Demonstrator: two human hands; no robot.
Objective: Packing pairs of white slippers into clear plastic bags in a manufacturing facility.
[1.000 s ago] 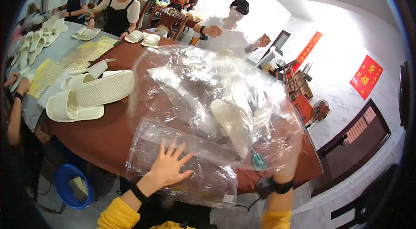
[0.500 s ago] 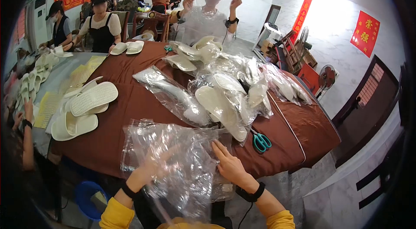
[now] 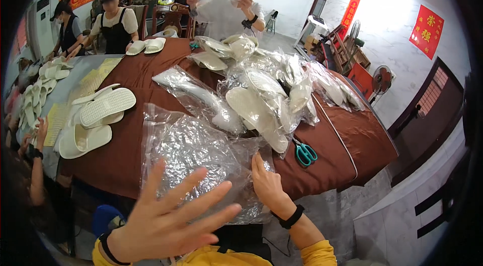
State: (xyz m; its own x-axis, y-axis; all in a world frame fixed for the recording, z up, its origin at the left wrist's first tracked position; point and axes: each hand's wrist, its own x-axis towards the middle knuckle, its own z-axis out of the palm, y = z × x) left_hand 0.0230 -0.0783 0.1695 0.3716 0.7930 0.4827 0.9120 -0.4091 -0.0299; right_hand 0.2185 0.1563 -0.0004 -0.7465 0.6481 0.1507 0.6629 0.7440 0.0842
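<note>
My left hand is raised near the camera with its fingers spread and nothing in it. Beneath and beyond it, a large clear plastic bag lies crinkled at the table's near edge. At the bag's right side rests my right hand, fingers stretched out close together and touching the plastic; its thumb is hidden. Just past the bag is a heap of white slippers in clear bags. Teal-handled scissors lie right of my right hand, blades partly under the heap. Loose white slippers sit to the left.
A brown cloth covers the table, with a white cord across its right part. Yellow sheets and rows of slippers occupy the grey table at left. Co-workers sit or stand around; one across handles clear plastic. A blue bin stands below left.
My left hand has come off the plastic bag and up toward the camera, fingers spreading. The bag now lies flatter. The person across has lowered their sheet of plastic and moved it left.
</note>
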